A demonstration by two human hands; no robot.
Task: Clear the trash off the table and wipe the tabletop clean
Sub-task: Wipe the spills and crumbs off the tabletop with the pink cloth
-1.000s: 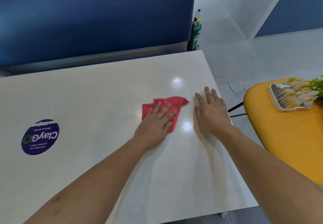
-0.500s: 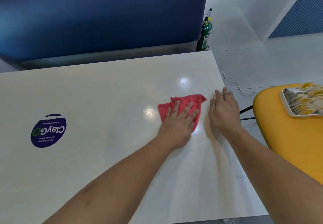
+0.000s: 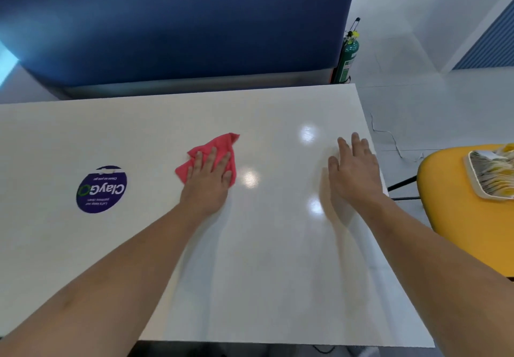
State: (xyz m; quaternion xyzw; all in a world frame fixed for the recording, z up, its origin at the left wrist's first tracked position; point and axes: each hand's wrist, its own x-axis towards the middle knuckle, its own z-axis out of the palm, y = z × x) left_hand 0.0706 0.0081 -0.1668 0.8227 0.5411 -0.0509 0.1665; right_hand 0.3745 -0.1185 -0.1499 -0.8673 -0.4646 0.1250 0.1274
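White tabletop (image 3: 278,273) fills most of the view, glossy w/ a few light glare spots. Red cloth (image 3: 219,145) lies crumpled just off frame centre at 9 o'clock, flat on the table. L hand (image 3: 208,181) presses down on it, fingers straight & slightly spread, palm over the cloth's near half; nothing gripped. R hand (image 3: 353,173) is at 3 o'clock by the table's R edge, well apart from the cloth, fingers straight & close together, palm down on bare surface or just over it, can't tell which. Round purple sticker (image 3: 101,189) farther out at 9 o'clock. Blue bench (image 3: 178,22) at 12. Green extinguisher (image 3: 347,56) on the floor at 1. Yellow table (image 3: 459,231) at 3–4 carries a tray (image 3: 472,184) of packets.
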